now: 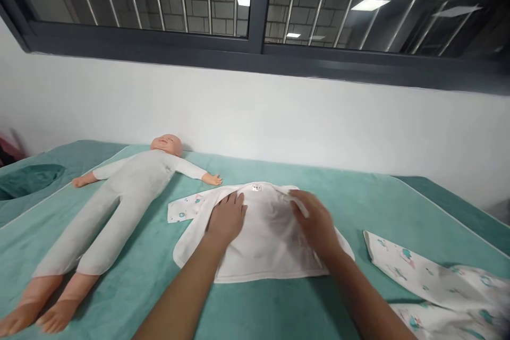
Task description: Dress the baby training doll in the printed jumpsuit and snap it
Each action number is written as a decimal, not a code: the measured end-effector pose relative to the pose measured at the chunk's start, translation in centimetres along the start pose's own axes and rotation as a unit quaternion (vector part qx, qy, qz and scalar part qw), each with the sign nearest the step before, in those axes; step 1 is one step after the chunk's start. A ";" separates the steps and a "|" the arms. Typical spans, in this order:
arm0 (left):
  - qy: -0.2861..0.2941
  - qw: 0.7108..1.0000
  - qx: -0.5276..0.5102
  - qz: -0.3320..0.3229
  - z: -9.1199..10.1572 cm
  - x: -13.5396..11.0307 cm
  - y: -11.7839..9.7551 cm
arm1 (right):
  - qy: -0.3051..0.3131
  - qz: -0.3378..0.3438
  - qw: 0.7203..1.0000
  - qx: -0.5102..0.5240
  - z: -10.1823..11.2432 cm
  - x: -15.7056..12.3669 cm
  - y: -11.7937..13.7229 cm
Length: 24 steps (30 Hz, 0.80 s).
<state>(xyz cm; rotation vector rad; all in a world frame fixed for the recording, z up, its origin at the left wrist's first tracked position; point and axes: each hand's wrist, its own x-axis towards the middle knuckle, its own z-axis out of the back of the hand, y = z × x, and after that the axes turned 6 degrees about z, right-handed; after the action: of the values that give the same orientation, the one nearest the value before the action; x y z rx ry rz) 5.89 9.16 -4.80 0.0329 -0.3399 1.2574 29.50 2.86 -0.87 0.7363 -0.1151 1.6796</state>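
Observation:
A small white baby top (263, 239) lies spread on the teal bed cover (358, 196), its label at the far edge and one printed sleeve sticking out to the left. My left hand (227, 218) rests flat on its left part, fingers stretched out. My right hand (316, 223) lies on its right part, blurred by motion, fingers near a white tie or fold of the cloth. A baby doll (123, 191) in a pale grey suit lies on its back to the left, arms spread.
Printed white baby trousers (430, 281) lie crumpled at the right front. A dark teal pillow (27, 180) sits at the far left. A white wall and a barred window stand behind the bed.

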 end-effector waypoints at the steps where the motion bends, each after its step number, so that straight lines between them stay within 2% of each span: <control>1: 0.002 1.000 -0.007 -0.007 0.1 -0.1 0.0 | -0.014 -0.044 0.999 -0.020 0.8 -0.6 -0.9; 3: 0.002 0.999 -0.022 -0.041 0.4 -0.3 -0.1 | 0.015 -0.134 0.990 -0.043 2.0 -1.7 -2.7; 5: 0.003 0.995 -0.034 -0.096 0.6 -0.7 -0.4 | 0.078 -0.195 0.977 -0.028 2.9 -2.7 -4.4; 8: 0.022 0.982 -0.061 -0.175 0.9 -1.7 -1.4 | 0.126 -0.230 0.965 0.015 4.0 -2.9 -5.8; 11: 0.059 0.968 -0.097 -0.225 1.1 -2.6 -2.3 | 0.101 -0.235 0.966 0.026 5.6 -1.1 -6.3; 13: 0.082 0.963 -0.107 -0.232 1.2 -3.0 -2.6 | 0.106 -0.243 0.963 0.058 6.9 0.5 -6.4; 15: 0.094 0.963 -0.108 -0.228 1.2 -3.2 -2.6 | 0.141 -0.262 0.945 0.136 8.4 1.8 -6.2; 17: 0.101 0.963 -0.109 -0.226 1.2 -3.1 -2.5 | 0.157 -0.276 0.922 0.222 9.7 2.4 -5.6; 19: 0.104 0.962 -0.112 -0.226 1.1 -3.0 -2.5 | 0.144 -0.269 0.908 0.287 10.4 2.2 -4.8; 22: 0.099 0.961 -0.124 -0.227 1.0 -2.8 -2.4 | 0.140 -0.251 0.904 0.318 9.8 1.1 -4.0; 24: 0.106 0.960 -0.132 -0.221 1.0 -2.8 -2.4 | 0.142 -0.253 0.925 0.246 8.2 0.2 -4.1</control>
<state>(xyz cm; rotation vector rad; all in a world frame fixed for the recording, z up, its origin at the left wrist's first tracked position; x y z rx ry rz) 7.17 5.61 -4.27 -0.2413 -0.2921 0.7559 36.55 0.34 4.49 0.7944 0.6741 1.2971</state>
